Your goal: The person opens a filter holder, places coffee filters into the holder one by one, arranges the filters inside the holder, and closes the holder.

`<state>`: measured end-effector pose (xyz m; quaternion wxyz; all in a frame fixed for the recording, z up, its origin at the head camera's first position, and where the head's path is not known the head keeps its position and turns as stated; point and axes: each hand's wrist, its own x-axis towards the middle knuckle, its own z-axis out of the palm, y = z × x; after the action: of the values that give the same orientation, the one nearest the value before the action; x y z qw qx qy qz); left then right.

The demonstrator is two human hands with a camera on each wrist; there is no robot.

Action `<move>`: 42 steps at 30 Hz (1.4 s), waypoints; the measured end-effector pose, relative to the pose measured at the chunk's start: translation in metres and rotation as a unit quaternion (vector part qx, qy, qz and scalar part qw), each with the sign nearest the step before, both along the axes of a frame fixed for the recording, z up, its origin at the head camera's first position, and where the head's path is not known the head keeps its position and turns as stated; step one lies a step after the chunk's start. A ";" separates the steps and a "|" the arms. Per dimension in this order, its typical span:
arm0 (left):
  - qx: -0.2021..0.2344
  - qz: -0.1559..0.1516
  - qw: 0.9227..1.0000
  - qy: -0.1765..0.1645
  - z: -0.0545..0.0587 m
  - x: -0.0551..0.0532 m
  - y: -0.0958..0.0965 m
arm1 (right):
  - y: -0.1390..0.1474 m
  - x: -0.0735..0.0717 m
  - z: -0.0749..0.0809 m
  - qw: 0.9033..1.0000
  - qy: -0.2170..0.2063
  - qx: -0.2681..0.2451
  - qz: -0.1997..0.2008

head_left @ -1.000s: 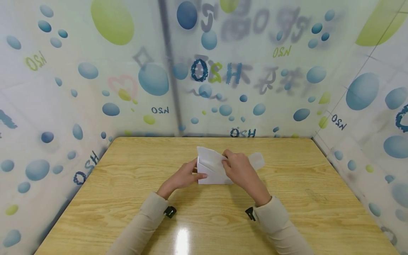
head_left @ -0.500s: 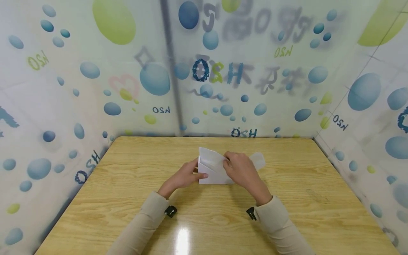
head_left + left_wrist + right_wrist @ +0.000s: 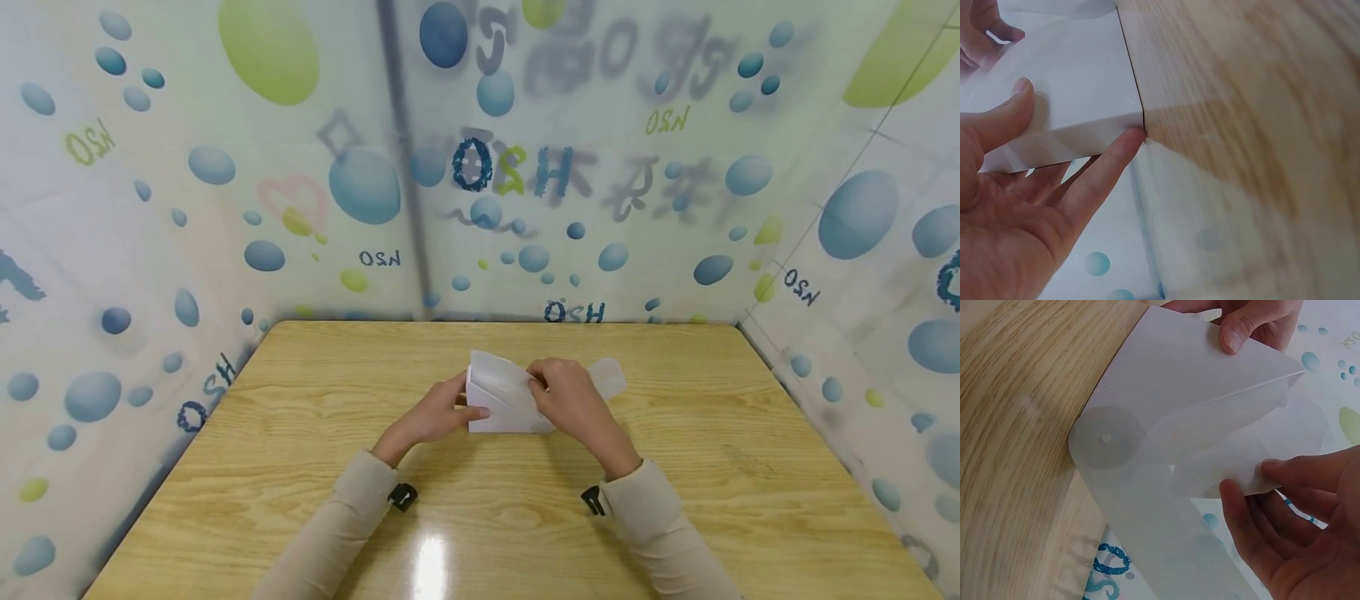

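A flat white box point(image 3: 487, 421) stands on its edge on the table. My left hand point(image 3: 433, 412) grips its left end, with the thumb on the near face and fingers behind and along the edge, as the left wrist view shows. From the top of the box rises a thin, creased whitish sheet point(image 3: 1235, 453). My right hand point(image 3: 573, 404) pinches that sheet between thumb and index finger. A long translucent strip point(image 3: 1154, 519) with a rounded end lies over the box's lower right corner. Its far end sticks out behind my right hand in the head view.
The wood-grain table point(image 3: 315, 375) extends around both hands. A patterned wall covering point(image 3: 360, 283) with blue and green ovals closes off the back and both sides. Black buckles point(image 3: 402, 497) hang at both cuffs.
The free upper left corner of the sheet has dropped slightly and lies a little lower. Both hands keep their hold in nearly the same place.
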<state>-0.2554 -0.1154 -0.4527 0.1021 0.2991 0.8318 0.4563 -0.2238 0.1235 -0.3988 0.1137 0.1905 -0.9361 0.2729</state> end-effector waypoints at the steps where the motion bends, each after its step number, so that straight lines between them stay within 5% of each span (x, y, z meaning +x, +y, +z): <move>1: 0.000 0.001 1.000 -0.001 0.000 0.000 0.000 | 0.000 0.000 0.000 1.000 -0.001 -0.001 0.000; 42: -0.002 0.001 1.000 -0.008 0.000 0.000 -0.001 | 0.000 -0.004 -0.007 1.000 -0.016 -0.011 -0.010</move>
<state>-0.2553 -0.1165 -0.4528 0.1092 0.2945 0.8319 0.4575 -0.2280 0.1238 -0.4056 0.1032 0.1756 -0.9366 0.2852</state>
